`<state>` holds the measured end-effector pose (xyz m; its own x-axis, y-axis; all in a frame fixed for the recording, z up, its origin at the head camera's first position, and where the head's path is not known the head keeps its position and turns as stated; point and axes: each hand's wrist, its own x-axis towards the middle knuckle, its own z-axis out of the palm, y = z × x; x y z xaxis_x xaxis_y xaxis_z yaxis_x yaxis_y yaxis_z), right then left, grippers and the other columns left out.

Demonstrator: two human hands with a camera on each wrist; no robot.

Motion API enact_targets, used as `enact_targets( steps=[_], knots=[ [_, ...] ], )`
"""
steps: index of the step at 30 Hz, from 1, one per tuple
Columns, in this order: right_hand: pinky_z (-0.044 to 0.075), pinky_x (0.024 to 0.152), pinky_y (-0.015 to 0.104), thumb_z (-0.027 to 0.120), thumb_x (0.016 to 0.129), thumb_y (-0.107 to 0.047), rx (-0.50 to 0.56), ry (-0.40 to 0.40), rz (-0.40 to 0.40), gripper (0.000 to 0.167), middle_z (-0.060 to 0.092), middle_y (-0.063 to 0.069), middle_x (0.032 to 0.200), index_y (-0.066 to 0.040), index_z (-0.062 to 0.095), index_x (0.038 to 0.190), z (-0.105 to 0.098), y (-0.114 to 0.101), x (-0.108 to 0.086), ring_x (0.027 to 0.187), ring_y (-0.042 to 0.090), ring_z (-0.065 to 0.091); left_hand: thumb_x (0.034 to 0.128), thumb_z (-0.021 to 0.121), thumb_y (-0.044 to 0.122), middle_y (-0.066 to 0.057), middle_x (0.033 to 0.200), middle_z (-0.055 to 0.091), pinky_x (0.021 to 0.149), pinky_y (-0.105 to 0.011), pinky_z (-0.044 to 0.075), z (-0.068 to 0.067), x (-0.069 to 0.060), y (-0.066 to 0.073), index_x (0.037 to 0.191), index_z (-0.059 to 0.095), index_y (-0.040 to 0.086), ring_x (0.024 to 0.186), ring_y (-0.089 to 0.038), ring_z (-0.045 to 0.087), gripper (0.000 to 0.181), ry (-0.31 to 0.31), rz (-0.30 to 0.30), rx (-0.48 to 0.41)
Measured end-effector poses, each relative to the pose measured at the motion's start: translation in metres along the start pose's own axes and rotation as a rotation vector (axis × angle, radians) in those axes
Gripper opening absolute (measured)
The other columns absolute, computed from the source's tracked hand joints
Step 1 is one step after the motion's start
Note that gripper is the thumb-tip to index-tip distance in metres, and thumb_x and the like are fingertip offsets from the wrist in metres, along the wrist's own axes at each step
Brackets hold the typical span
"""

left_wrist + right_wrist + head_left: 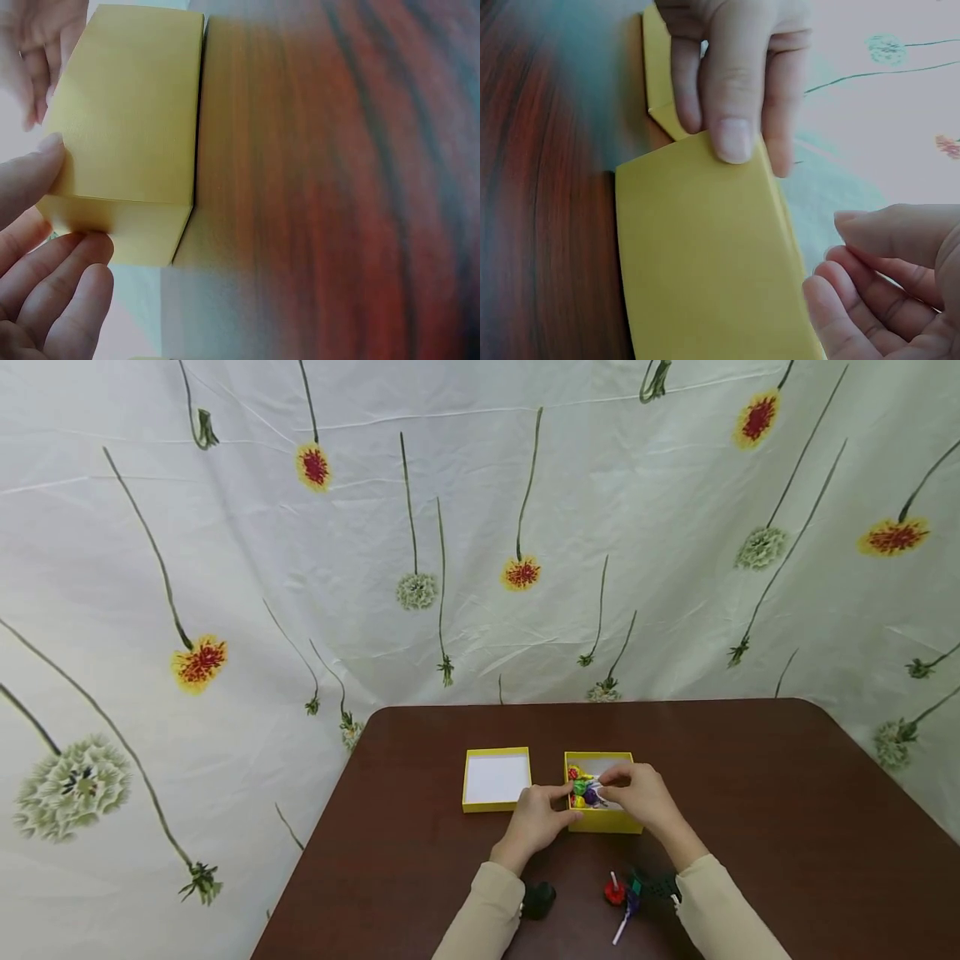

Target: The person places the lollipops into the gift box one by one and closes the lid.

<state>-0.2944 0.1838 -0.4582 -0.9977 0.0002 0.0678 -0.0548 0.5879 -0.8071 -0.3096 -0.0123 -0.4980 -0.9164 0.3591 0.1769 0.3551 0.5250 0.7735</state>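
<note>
One yellow box (609, 822), lollipops (580, 787) inside, is being gripped at a corner by the left hand (537, 818) and overhung by the half-curled right hand (641, 792), any hold being impossible to tell.

I look down through the head camera at a dark red-brown table (405, 860) with rounded far corners. Beyond its far edge and along both sides I see a white cloth (480, 468), creased near the top and printed with long-stemmed flowers. I count several yellow blooms (521, 573) with red centres, plus pale green puffballs (416, 591), the biggest low at the left. My left wrist view gives the table's grain as blurred dark streaks; in my right wrist view, the cloth looks washed out.
</note>
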Motion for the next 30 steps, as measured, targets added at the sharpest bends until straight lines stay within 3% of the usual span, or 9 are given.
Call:
enact_targets(
  steps=[6,13,25,30],
  knots=[
    [0.053,0.076,0.028,0.071,0.092,-0.008,0.041,0.002,0.039,0.017,0.070,0.013,0.106,0.001,0.074,0.105,-0.012,-0.001,-0.022,0.093,0.024,0.059,0.0871,0.079,0.024,-0.008,0.131,0.068,0.100,-0.043,0.054,0.001,-0.001,0.001,0.132,0.066,0.008,0.121,-0.028,0.064,0.049,0.002,-0.021,-0.007],
    [0.054,0.072,0.020,0.073,0.089,-0.004,0.166,-0.066,0.033,0.020,0.072,0.013,0.099,0.008,0.071,0.106,-0.020,0.011,-0.047,0.085,0.015,0.062,0.0874,0.079,0.024,-0.007,0.133,0.067,0.100,-0.043,0.054,0.002,0.000,-0.001,0.132,0.066,0.010,0.123,-0.029,0.063,0.049,0.004,-0.023,-0.024],
    [0.056,0.072,0.021,0.069,0.090,-0.002,0.309,-0.461,-0.044,0.033,0.070,0.015,0.099,0.020,0.060,0.113,-0.021,0.058,-0.073,0.084,0.010,0.065,0.0882,0.078,0.025,-0.007,0.134,0.066,0.100,-0.043,0.054,0.001,-0.001,0.000,0.134,0.065,0.010,0.124,-0.030,0.062,0.050,-0.013,-0.039,-0.031],
    [0.054,0.072,0.020,0.069,0.089,0.000,0.340,-0.537,-0.081,0.034,0.068,0.014,0.100,0.019,0.060,0.116,-0.019,0.070,-0.081,0.084,0.006,0.062,0.0878,0.078,0.025,-0.008,0.134,0.066,0.099,-0.043,0.054,0.001,-0.001,0.001,0.134,0.065,0.010,0.124,-0.030,0.063,0.050,-0.008,-0.037,-0.019]
  ],
)
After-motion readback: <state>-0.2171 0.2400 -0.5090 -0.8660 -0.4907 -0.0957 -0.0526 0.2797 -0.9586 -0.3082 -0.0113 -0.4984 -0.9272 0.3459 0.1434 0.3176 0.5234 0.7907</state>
